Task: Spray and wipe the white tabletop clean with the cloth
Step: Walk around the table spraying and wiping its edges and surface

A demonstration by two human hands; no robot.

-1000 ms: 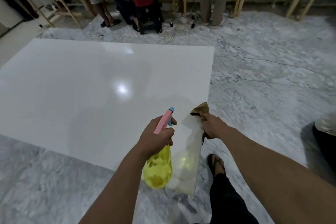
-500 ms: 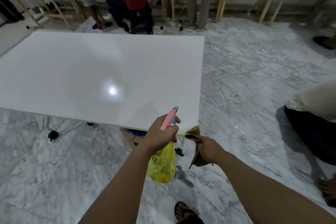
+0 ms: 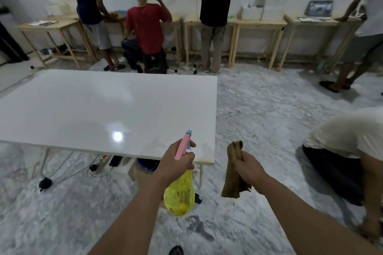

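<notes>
The white tabletop lies ahead and to the left, glossy, with a light glare near its front edge. My left hand grips a spray bottle with a yellow body and a pink trigger head, held at the table's near right corner, nozzle toward the top. My right hand holds a brown cloth that hangs down, just right of the table corner and off the surface.
A person crouches on the marble floor at the right. Several people stand or kneel at wooden benches along the far wall. Cables and a power strip lie under the table, beside a blue-topped bucket.
My view has pulled back and lifted, so the table sits farther away. Both hands have come off the tabletop to its near right corner. The cloth now hangs beside the table.
</notes>
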